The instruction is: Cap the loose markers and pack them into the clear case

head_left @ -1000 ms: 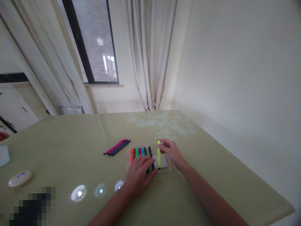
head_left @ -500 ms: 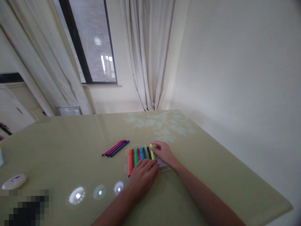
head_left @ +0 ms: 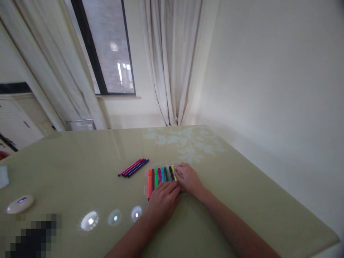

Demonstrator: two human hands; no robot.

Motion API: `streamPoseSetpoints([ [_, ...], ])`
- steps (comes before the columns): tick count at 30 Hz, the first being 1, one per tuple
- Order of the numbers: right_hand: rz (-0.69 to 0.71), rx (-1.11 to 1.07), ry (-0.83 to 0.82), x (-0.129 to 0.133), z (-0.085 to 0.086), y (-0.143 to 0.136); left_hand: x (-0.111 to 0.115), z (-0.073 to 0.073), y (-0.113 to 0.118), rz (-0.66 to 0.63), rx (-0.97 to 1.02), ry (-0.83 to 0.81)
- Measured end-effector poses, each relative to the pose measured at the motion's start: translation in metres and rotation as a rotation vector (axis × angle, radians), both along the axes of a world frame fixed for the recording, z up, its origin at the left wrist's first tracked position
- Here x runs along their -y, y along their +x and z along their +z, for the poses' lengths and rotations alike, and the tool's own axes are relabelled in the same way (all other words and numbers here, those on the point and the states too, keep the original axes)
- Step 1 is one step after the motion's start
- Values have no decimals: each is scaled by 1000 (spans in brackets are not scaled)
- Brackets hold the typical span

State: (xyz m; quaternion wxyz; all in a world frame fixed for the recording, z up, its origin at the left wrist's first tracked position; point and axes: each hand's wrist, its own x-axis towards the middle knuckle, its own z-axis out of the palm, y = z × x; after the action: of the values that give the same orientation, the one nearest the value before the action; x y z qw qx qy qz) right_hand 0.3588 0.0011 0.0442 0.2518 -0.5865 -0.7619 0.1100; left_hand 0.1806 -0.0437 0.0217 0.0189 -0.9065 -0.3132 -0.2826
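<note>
Side by side in a clear plastic case (head_left: 146, 190) lie several colored markers, with an orange marker (head_left: 149, 184) at the left end and a black marker (head_left: 171, 173) toward the right. My left hand (head_left: 164, 199) rests over their lower ends, fingers stretched out flat and hiding part of the row. At the right end of the row, my right hand (head_left: 189, 179) has its thumb and fingers closed on a yellow marker (head_left: 175, 175). The right hand covers the case's right portion. The two hands nearly meet at the fingertips.
Several pink, red and blue markers (head_left: 133, 168) lie in a slanted bundle left of the case. A white oval device (head_left: 20, 204) sits at the table's left, near a pale folded item (head_left: 3, 177). Beyond the table (head_left: 80, 157) are curtains and a wall.
My right hand has shifted slightly down and left over the yellow marker, covering more of it and of the case. My left hand stays over the markers. The view has shifted slightly.
</note>
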Motion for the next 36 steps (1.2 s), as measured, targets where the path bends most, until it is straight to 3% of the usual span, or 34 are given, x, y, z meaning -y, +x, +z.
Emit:
streamPoseSetpoints([
  [5, 28, 98, 17, 8, 3, 3, -2, -1, 0, -2, 3, -11],
  [16, 32, 18, 11, 9, -1, 6, -5, 4, -5, -50, 70, -42],
  [19, 21, -88, 46, 10, -6, 9, -19, 15, -28, 107, 214, -96],
  [21, 4, -153, 56, 10, -8, 12, -33, 22, -51, 374, 268, -117],
  [23, -7, -209, 68, 9, -8, 15, -46, 27, -75, 597, 163, -104],
  [25, -10, -249, 93, 8, -7, 17, -53, 28, -94, 728, 23, -118],
  [28, -2, -204, 126, 8, -5, 18, -57, 26, -105, 804, -103, -144],
  [36, -3, 138, -8, 5, -5, 7, -56, 25, -98, 772, -140, -192],
])
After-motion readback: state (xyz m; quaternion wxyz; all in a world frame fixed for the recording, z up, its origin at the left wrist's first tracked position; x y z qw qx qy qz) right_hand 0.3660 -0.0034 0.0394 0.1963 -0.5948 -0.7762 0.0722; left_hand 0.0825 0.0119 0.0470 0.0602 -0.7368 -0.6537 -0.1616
